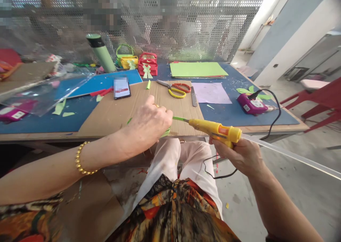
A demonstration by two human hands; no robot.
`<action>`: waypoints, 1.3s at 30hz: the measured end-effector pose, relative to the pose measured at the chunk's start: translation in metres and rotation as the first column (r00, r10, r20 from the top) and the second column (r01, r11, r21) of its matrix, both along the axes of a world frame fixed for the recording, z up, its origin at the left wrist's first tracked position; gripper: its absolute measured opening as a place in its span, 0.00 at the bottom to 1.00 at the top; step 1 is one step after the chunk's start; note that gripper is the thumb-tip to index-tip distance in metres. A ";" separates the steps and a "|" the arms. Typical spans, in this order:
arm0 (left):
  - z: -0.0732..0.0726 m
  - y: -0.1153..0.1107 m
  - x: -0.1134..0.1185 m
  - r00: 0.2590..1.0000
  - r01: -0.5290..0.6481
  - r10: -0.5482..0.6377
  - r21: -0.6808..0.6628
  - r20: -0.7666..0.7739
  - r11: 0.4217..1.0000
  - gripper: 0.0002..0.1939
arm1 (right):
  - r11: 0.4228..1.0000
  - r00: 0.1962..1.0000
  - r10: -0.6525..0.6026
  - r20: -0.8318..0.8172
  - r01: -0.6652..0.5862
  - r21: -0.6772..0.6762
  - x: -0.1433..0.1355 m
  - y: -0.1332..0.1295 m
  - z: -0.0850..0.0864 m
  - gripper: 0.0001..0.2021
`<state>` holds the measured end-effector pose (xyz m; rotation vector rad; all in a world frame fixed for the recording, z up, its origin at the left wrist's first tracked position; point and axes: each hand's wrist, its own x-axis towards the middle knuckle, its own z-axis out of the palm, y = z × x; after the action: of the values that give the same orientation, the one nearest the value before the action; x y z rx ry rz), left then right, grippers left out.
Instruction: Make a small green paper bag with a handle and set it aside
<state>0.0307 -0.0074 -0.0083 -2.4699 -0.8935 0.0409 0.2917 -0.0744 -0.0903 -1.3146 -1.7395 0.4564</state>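
One yellow glue gun [217, 130] is in the right hand [241, 155], whose grip is closed tight around the handle; a clear glue stick [293, 156] juts from its back and a black cord [271, 124] trails off it. The nozzle touches one narrow green paper strip [179, 118], held just above the near edge of the worktop [39, 123]. The left hand [150, 121] pinches that strip, fingers folded together over more green paper — how much is hidden, I cannot tell. One cardboard sheet [112, 112] lies under the hands. On it rest one phone [122, 88] and two pairs of scissors [177, 89], one orange-handled, one yellow, lying touching. Farther back stand two small paper baskets — one yellow-green [127, 59], one red [147, 65] — just beside one green bottle [102, 53]. One purple glue gun [252, 104] sits at the right, well apart.
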 end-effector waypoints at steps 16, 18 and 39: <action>-0.001 -0.002 -0.001 1.000 0.015 -0.015 0.026 -0.004 1.000 0.13 | 1.000 0.999 -0.021 0.043 0.021 0.005 0.000 0.002 -0.002 0.17; -0.002 -0.002 -0.003 1.000 0.019 -0.019 0.036 -0.004 0.999 0.12 | 0.999 0.998 -0.038 0.050 0.038 0.007 0.003 0.001 -0.007 0.19; -0.008 -0.003 -0.005 0.993 0.113 -0.117 0.165 0.018 0.980 0.15 | 0.999 0.996 0.021 0.085 -0.018 -0.035 -0.003 -0.003 0.009 0.18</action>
<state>0.0257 -0.0109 -0.0167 -2.3679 -0.7330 -0.1032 0.2889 -0.0773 -0.0812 -1.3595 -1.8240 0.4485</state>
